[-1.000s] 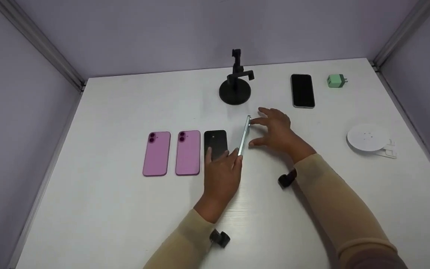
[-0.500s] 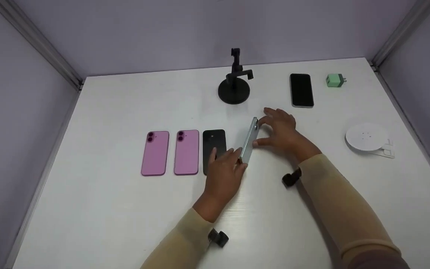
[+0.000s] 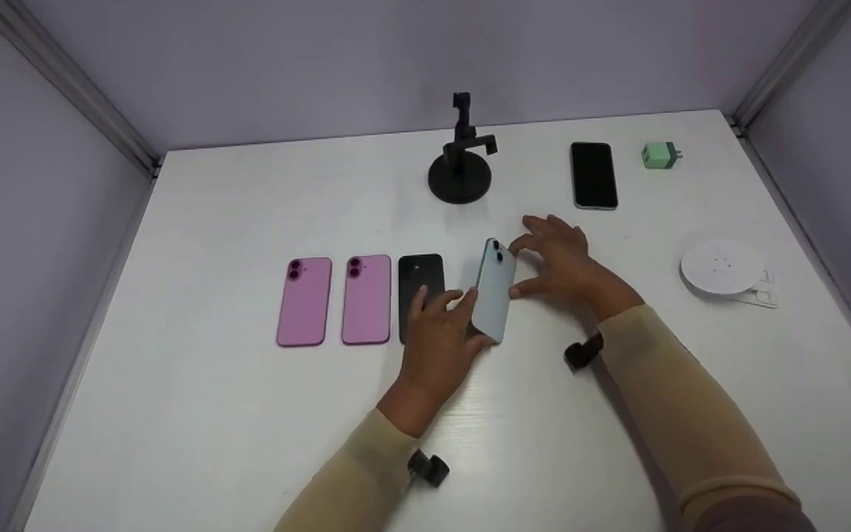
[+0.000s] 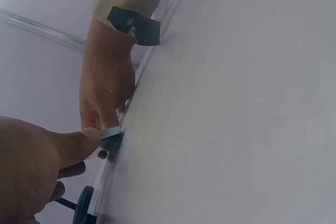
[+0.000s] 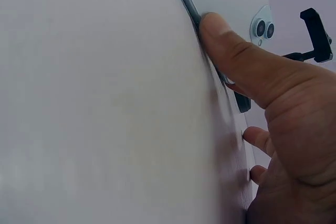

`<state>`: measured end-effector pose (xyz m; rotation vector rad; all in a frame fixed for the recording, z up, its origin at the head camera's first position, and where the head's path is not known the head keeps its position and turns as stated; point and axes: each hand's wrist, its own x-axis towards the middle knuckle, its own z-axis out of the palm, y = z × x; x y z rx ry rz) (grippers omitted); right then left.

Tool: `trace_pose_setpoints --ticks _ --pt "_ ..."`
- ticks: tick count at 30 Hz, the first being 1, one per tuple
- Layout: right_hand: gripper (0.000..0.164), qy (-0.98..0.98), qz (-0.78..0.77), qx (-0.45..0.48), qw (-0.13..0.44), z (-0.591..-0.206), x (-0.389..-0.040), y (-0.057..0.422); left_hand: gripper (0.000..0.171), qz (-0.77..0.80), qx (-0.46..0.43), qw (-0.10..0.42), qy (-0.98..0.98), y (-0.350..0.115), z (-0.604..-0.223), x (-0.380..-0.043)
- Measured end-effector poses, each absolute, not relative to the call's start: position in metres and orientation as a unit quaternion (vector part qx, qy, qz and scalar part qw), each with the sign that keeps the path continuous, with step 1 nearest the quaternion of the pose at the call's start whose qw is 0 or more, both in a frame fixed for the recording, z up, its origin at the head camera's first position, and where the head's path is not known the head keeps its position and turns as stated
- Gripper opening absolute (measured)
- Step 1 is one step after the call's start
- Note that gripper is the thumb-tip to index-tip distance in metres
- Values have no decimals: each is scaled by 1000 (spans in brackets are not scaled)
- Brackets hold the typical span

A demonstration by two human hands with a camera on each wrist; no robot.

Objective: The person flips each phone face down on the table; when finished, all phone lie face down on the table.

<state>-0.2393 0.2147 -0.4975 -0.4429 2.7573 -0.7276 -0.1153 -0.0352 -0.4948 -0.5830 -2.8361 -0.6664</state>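
Observation:
A light blue phone [image 3: 496, 292] leans at a tilt over the white table, its back with two camera lenses turned up in the head view. My left hand [image 3: 439, 347] pinches its lower left part between thumb and fingers, and other fingers reach over a black phone [image 3: 422, 272] lying beside it. At the opposite long edge, my right hand [image 3: 562, 264] holds the phone with thumb and index finger. The right wrist view shows that thumb [image 5: 215, 27] on the phone's edge, the remaining fingers spread toward the table.
Two pink phones [image 3: 305, 301] lie in line left of the black one. Behind stands a black phone stand [image 3: 459, 177]. Another dark-screened phone [image 3: 594, 175], a green plug adapter [image 3: 659, 155] and a white round stand [image 3: 721, 267] are to the right. Walls [image 3: 307, 66] enclose the table.
The light blue phone has turned from nearly edge-on to showing its back, its top shifting right and then slightly left. My right hand has moved slightly right and now holds its right edge.

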Motion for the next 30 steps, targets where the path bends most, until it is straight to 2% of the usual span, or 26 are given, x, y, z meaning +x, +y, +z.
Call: trace_pose_setpoints --ticks 16,30 --pt "82 941 -241 -176 157 -493 -239 222 71 -182 -154 85 -967 -23 -498 -111" --pt "83 947 -224 -171 156 -491 -244 212 70 -187 -120 77 -972 -25 -505 -112"
